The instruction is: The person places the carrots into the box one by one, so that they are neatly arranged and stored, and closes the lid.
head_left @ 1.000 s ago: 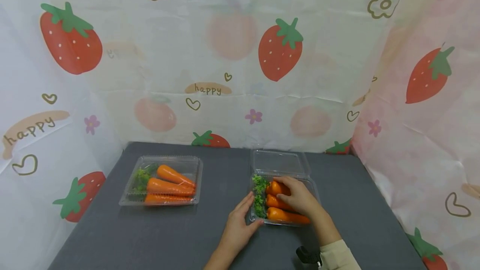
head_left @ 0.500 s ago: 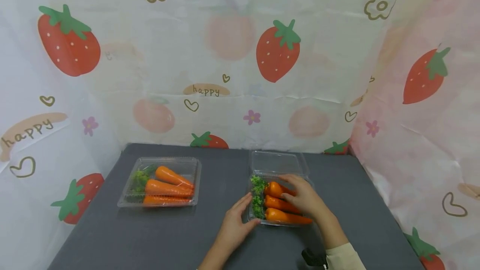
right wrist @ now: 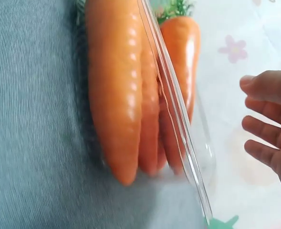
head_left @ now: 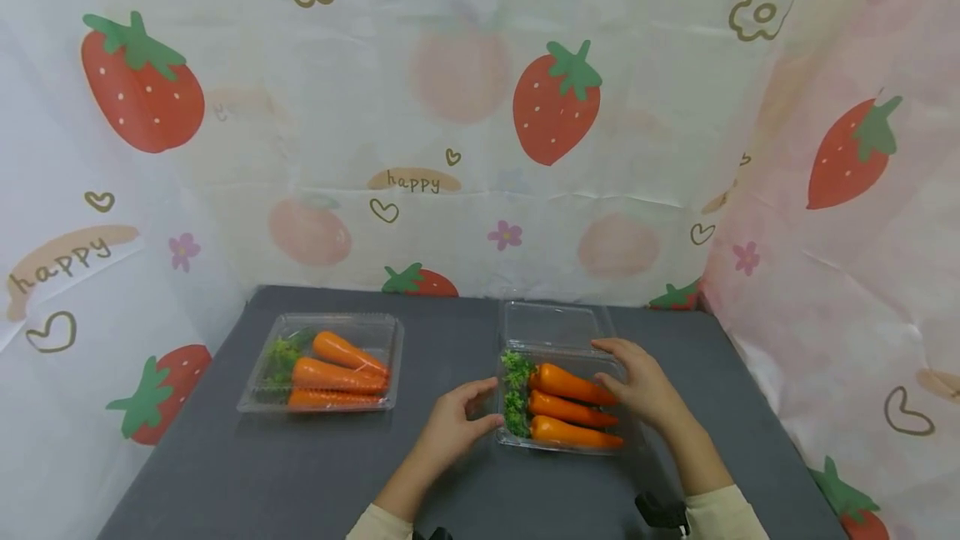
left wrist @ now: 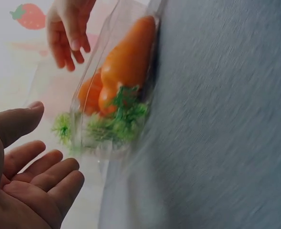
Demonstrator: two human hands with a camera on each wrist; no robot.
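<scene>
A clear plastic clamshell box [head_left: 557, 448] lies on the right half of the table, its lid [head_left: 555, 325] folded back behind it. Three orange carrots [head_left: 573, 410] lie side by side in it, their leafy green tops [head_left: 516, 394] at the left end. My left hand [head_left: 448, 423] is beside the box's left wall, fingers loosely spread with nothing in them. At the right side, my right hand [head_left: 647, 382] hovers by the carrot tips and rim. In the right wrist view, the right hand's fingers [right wrist: 260, 123] are relaxed and hold nothing.
A second clear box [head_left: 397, 357], with its lid down, holds carrots [head_left: 341, 375] and green tops at the table's left. The dark grey table [head_left: 315, 473] is bordered by a strawberry-print cloth [head_left: 450, 107] at the back and sides.
My right hand has let go of the far carrot and drawn back rightward, uncovering all the carrots. My left hand has pulled slightly left, away from the box's edge.
</scene>
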